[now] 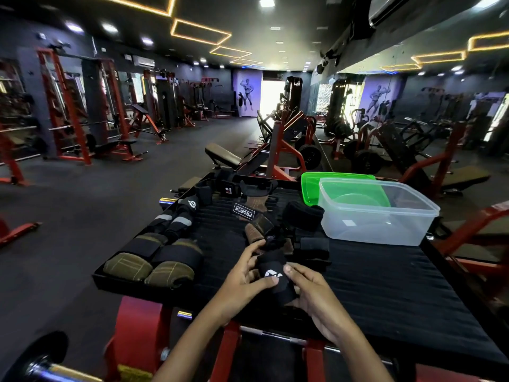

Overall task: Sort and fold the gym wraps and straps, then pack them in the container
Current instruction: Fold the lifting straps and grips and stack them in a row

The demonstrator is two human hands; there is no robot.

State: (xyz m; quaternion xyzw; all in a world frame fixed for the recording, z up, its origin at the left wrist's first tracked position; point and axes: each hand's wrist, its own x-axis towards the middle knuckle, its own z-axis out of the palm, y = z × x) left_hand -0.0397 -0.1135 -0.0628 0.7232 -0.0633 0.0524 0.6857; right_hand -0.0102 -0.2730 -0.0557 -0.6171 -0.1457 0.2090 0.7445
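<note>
Your left hand (242, 279) and right hand (311, 293) both have fingers curled round the black wrap (272, 274), thumbs pinching its logo face; it sits well short of the clear container (407, 232), toward you. To fold it well, I'd keep the edges squared and the roll tight before letting go. The unsorted straps (264, 230) lie between the wrap and the container; the rolled wraps (148, 260) sit far left of it.
</note>
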